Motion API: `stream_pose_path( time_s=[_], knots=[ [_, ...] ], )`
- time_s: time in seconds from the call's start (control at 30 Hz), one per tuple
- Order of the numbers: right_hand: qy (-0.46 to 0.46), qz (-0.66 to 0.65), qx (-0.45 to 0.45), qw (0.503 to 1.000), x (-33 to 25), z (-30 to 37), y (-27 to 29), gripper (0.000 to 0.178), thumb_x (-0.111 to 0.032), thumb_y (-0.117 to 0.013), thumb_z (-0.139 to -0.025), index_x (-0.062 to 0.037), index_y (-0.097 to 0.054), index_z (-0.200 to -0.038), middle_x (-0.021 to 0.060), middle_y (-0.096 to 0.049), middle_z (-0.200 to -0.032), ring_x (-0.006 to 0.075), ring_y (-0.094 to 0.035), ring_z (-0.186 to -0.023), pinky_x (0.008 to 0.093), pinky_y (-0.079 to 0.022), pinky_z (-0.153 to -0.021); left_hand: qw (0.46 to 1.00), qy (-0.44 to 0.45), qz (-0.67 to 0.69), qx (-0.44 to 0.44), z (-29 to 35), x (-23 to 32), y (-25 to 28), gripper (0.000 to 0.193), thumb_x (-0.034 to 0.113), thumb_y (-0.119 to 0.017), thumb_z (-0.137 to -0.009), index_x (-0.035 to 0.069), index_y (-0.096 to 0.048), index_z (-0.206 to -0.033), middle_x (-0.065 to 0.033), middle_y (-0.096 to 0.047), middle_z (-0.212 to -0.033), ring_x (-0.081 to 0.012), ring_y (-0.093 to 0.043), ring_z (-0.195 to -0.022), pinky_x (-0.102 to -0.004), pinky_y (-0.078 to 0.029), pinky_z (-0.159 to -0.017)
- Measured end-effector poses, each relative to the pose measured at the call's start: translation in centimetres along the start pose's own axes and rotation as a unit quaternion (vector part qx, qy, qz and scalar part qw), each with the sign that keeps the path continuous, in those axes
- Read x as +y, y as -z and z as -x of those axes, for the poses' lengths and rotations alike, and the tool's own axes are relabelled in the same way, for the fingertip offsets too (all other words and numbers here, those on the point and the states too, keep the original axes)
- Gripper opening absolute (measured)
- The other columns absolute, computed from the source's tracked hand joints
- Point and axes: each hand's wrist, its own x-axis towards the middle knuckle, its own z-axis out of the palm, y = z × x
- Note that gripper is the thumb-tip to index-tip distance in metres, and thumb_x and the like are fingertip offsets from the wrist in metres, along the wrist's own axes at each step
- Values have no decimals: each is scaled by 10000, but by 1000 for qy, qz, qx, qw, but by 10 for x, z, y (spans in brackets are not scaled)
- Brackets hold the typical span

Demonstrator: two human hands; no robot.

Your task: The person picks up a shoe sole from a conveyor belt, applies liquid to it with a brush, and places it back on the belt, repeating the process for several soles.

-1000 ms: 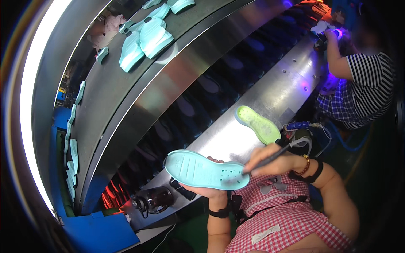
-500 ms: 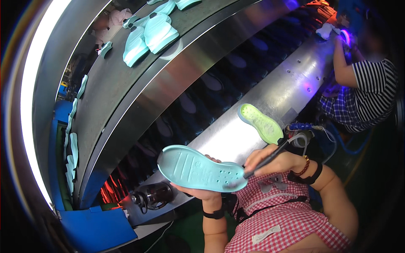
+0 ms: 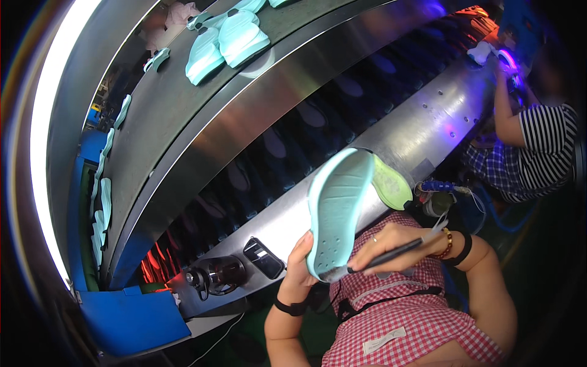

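Note:
A light-blue shoe sole (image 3: pixel 337 211) stands tilted in my left hand (image 3: pixel 299 262), which grips its near left edge. The sole's raised rim and hollow inner face show, with small holes near the lower end. My right hand (image 3: pixel 397 237) is closed round a black-handled brush (image 3: pixel 396 254) with a clear tube at its back end. The brush tip touches the inside of the sole's lower end. Beyond the right hand a yellow-green sole (image 3: pixel 391 186) lies on the metal bench (image 3: pixel 397 137), partly hidden by the blue one.
A phone (image 3: pixel 264 258) and a dark flask (image 3: pixel 215 275) rest on the bench at left. To the right stands a pot (image 3: pixel 436 203) beside a coiled blue hose (image 3: pixel 437 185). Light-blue soles (image 3: pixel 243 38) lie on the conveyor belt (image 3: pixel 165 104). A co-worker (image 3: pixel 538 140) sits far right.
My left hand has swung the blue sole from lying crosswise to pointing away, now tilted. The brush has moved slightly down and left with the sole's end. The phone has come into sight.

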Motion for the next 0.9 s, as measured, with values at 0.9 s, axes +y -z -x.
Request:
stream_pose_path(
  time_s=[0.9],
  knots=[
    [49, 74, -26, 996, -24, 18, 24, 200, -58, -677, -733, -19, -658, -928, 124, -659, -916, 222, -644, -805, 285, -516, -705, 995, -36, 87, 17, 47, 1, 34, 694, 474, -421, -825, -64, -385, -1262, -202, -454, -1252, -295, -476, -1114, -380, -354, -961]
  ],
)
